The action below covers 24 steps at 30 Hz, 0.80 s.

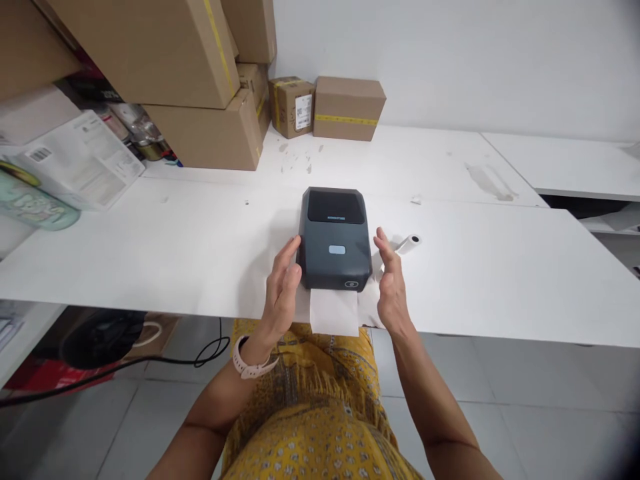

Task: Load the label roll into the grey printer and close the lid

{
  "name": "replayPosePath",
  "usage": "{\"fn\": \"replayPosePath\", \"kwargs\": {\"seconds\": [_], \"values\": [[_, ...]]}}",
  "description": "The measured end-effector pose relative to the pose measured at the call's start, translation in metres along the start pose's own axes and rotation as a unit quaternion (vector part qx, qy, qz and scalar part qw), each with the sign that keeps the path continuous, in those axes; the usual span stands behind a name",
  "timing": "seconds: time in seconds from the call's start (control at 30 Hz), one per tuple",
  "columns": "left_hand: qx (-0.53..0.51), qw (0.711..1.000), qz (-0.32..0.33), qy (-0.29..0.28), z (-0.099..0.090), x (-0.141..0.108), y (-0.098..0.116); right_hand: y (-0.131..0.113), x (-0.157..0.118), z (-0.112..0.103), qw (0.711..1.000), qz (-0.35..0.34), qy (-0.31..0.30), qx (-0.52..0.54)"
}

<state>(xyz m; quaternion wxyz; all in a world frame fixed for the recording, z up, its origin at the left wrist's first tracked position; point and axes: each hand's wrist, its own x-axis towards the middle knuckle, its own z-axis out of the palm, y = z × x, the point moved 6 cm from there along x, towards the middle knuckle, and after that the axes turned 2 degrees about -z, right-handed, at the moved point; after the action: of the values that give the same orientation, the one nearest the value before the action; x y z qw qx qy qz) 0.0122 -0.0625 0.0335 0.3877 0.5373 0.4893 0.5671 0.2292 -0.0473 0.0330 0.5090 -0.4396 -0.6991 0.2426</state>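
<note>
A dark grey label printer [336, 243] stands on the white table [200, 247] near its front edge, its lid closed. White paper [334, 312] sticks out of its front and hangs past the table edge. My left hand [283, 290] is at the printer's left side, fingertips at the casing, holding nothing. On the right side, my right hand [391, 283] is upright with its palm toward the printer, fingers stretched and a small gap between. Just beyond my right hand lies a small white paper roll [409, 244].
Cardboard boxes [200, 137] are stacked at the back left, with two smaller boxes [349, 107] against the wall. A white box [83, 160] and a green bottle [37, 200] are at the far left. A black cable [150, 363] hangs below the table.
</note>
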Motion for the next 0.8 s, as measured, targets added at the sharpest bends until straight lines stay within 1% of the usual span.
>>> {"fn": "replayPosePath", "kwargs": {"seconds": [0.07, 0.13, 0.2, 0.27, 0.33, 0.37, 0.43, 0.5, 0.57, 0.63, 0.73, 0.8], "values": [[-0.029, 1.0, 0.012, 0.0, 0.002, 0.006, 0.004, 0.002, -0.001, 0.005, 0.999, 0.006, 0.002, 0.048], [-0.051, 0.999, 0.007, 0.017, 0.004, 0.008, 0.0, 0.002, -0.001, 0.014, 0.996, 0.005, 0.007, 0.083], [-0.061, 0.997, -0.022, 0.049, 0.005, 0.005, -0.012, 0.004, -0.005, 0.02, 0.993, 0.018, 0.041, 0.11], [-0.064, 0.994, -0.063, 0.068, 0.006, -0.003, -0.029, 0.012, -0.012, 0.024, 0.986, 0.059, 0.087, 0.129], [-0.057, 0.993, -0.086, 0.057, 0.01, -0.01, -0.041, 0.022, -0.02, 0.029, 0.98, 0.106, 0.11, 0.13], [-0.05, 0.994, -0.087, 0.05, 0.012, -0.013, -0.045, 0.025, -0.023, 0.031, 0.978, 0.12, 0.115, 0.128], [-0.026, 0.996, -0.077, 0.047, 0.013, -0.017, -0.046, 0.027, -0.026, 0.032, 0.976, 0.125, 0.123, 0.13], [0.002, 0.996, -0.07, 0.052, 0.013, -0.017, -0.045, 0.026, -0.026, 0.031, 0.974, 0.118, 0.127, 0.144], [0.019, 0.997, -0.059, 0.054, 0.012, -0.016, -0.041, 0.024, -0.024, 0.029, 0.976, 0.107, 0.118, 0.151], [0.025, 0.997, -0.038, 0.058, 0.01, -0.012, -0.034, 0.017, -0.019, 0.023, 0.983, 0.082, 0.104, 0.13], [0.029, 0.997, 0.003, 0.071, 0.004, 0.003, -0.019, 0.0, 0.002, 0.01, 0.996, 0.021, 0.078, 0.035], [0.015, 0.996, 0.034, 0.086, -0.002, 0.024, -0.008, -0.016, 0.026, 0.003, 0.997, -0.03, 0.061, -0.048]]}}
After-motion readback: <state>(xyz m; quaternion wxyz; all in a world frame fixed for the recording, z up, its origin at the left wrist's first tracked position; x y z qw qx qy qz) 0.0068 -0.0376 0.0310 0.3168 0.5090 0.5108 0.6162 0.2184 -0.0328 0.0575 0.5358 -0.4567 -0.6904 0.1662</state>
